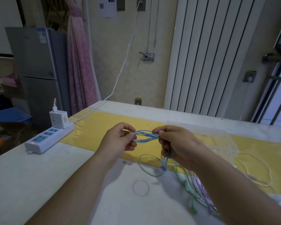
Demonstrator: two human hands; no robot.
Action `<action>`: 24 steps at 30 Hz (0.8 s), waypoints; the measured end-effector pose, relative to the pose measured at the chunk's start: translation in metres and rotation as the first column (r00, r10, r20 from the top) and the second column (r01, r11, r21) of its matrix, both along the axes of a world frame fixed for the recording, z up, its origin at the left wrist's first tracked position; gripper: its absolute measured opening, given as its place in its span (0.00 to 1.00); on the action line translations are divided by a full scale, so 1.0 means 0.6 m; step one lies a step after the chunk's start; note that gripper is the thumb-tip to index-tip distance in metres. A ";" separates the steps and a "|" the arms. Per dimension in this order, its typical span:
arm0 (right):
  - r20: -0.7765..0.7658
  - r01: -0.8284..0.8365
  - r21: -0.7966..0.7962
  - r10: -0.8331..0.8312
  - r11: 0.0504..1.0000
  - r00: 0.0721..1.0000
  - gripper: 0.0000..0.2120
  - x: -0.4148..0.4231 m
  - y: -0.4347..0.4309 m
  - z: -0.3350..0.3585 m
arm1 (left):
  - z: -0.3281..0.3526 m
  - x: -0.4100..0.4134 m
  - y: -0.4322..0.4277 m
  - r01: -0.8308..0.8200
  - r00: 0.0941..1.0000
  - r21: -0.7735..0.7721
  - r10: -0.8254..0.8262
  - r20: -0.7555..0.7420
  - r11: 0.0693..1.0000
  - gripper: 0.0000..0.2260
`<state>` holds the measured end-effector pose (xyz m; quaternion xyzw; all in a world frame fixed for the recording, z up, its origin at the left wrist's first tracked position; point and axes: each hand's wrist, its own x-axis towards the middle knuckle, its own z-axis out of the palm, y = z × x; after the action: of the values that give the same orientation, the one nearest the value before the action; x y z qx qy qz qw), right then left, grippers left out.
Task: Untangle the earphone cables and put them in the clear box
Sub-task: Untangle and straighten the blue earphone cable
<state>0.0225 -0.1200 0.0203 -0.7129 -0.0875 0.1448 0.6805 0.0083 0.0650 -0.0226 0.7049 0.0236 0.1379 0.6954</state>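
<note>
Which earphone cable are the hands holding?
The blue cable, pinched between left hand and right hand; the green cable, purple cable and white cable lie on the table.

No legible text; perhaps print on the fridge sticker and wall paper, too blurry.

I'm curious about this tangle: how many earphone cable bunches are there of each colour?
Blue thin rubbery earphone cable bunch: 1
Green thin earphone cable bunch: 1
Purple thin earphone cable bunch: 1
White thin earphone cable: 1
Total: 4
</note>
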 end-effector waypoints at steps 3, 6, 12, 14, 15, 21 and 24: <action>-0.067 0.004 0.051 -0.001 0.999 0.998 0.10 -0.017 0.005 -0.026 | -0.008 0.006 0.000 -0.044 0.999 0.038 0.044 0.011 0.998 0.08; -0.083 0.031 0.029 -0.028 0.999 0.996 0.10 -0.039 0.006 -0.055 | -0.016 0.010 -0.001 -0.033 0.999 0.084 0.034 -0.014 0.996 0.10; 0.443 0.260 -0.737 0.155 0.624 0.883 0.07 -0.072 -0.015 -0.095 | -0.052 0.022 -0.021 -0.011 0.998 0.609 0.044 -0.039 0.793 0.10; 0.488 0.321 -0.785 0.209 0.530 0.847 0.09 -0.081 -0.016 -0.101 | -0.055 0.023 -0.034 0.014 0.998 0.688 0.034 -0.056 0.725 0.08; 0.484 0.323 -0.800 0.226 0.506 0.845 0.09 -0.084 -0.016 -0.101 | -0.055 0.024 -0.039 0.028 0.997 0.707 0.027 -0.066 0.707 0.07; 0.495 0.364 -0.835 0.277 0.412 0.824 0.05 -0.098 -0.031 -0.099 | -0.038 0.032 -0.068 0.127 0.989 0.820 -0.011 -0.146 0.558 0.06; 0.471 0.355 -0.859 0.296 0.369 0.831 0.05 -0.109 -0.037 -0.100 | -0.033 0.028 -0.088 0.157 0.986 0.869 -0.032 -0.162 0.470 0.10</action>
<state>-0.0427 -0.1421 -0.0395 -0.9781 -0.1705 -0.0584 0.1044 0.0249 0.0125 -0.0426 0.9684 -0.0466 0.0483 0.2400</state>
